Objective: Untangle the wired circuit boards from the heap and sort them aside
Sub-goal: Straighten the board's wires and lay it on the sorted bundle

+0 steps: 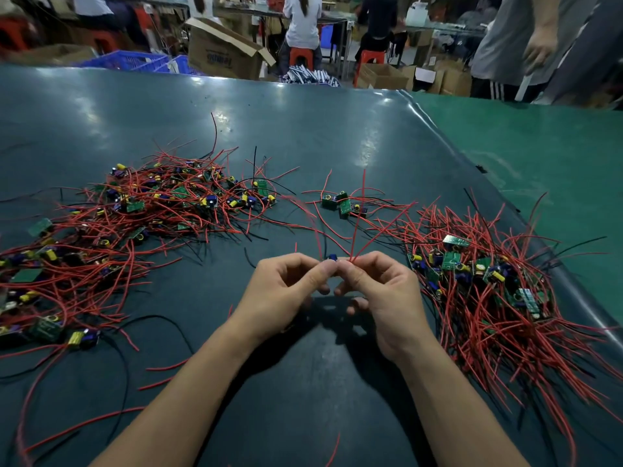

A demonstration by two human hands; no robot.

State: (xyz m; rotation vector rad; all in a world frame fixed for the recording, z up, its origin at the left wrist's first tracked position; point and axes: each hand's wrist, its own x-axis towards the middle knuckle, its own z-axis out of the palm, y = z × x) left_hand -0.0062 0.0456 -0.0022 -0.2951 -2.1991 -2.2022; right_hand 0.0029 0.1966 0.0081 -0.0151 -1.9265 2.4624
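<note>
A big tangled heap of small green circuit boards with red and black wires (141, 210) spreads over the left of the dark green table. A second pile of wired boards (485, 281) lies at the right. Between them, further back, sit a few boards in a small cluster (342, 203). Over the table's middle, my left hand (286, 288) and my right hand (381, 291) meet and together pinch one small board with a blue capacitor (332, 257). Its red wires (362, 217) fan upward from my right fingertips. Most of the board is hidden by my fingers.
The dark table mat (303, 129) ends at a raised edge on the right, beside a lighter green surface (539, 146). Loose red and black wires (161, 369) lie near my left forearm. Behind the table are cardboard boxes (222, 48), blue crates, and people seated and standing.
</note>
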